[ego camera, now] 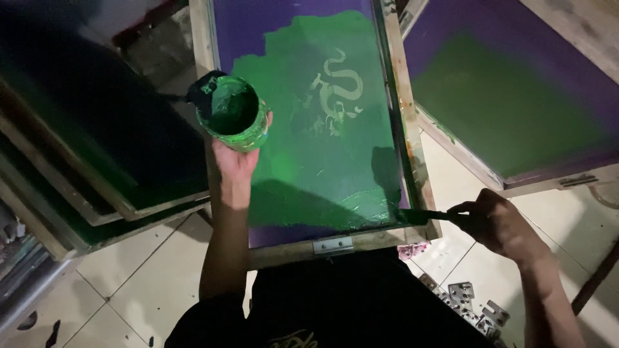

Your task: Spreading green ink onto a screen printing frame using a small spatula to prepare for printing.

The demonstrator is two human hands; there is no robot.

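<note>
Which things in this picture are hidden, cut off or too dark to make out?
All in the head view:
- Tool in the right hand: its handle is hidden by the fingers.
- Ink cup in the left hand: its depth is lost in shadow.
- Screen frame: its far end is cut off by the top edge.
- Metal parts on the floor: too small to identify.

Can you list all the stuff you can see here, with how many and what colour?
printing screen: one, wooden frame, purple mesh covered in green ink with a pale snake-like design, in the middle.
ink tub: one, green, held over the screen's left edge.
scraper: one, dark with green ink, at the screen's lower right corner.
other screens: one purple and green at upper right; a dark stack on the left.
metal brackets: several, grey, on the floor at lower right.
floor tiles: white, below.
left hand: holds the ink tub.
right hand: holds the scraper.
</note>
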